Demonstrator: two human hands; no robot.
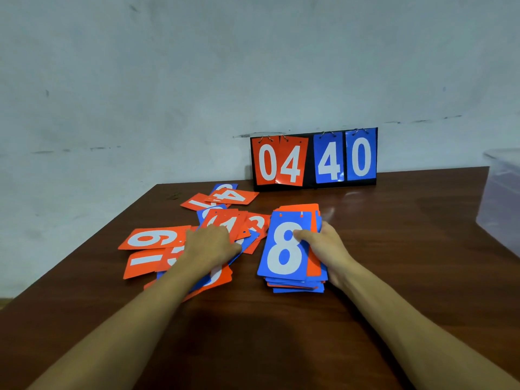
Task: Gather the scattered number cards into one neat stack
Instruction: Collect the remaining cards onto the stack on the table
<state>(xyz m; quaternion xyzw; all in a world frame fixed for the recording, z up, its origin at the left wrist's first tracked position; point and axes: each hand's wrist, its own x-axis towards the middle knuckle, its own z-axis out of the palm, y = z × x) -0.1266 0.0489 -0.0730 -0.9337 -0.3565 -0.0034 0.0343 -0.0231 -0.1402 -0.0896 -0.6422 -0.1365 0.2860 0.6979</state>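
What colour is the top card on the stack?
Blue with a white 8, top card, head view.

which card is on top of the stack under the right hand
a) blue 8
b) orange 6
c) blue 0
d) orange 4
a: the right hand rests its thumb on a blue 8 card that lies face up on top of the stack, while the left hand is over the scattered cards.
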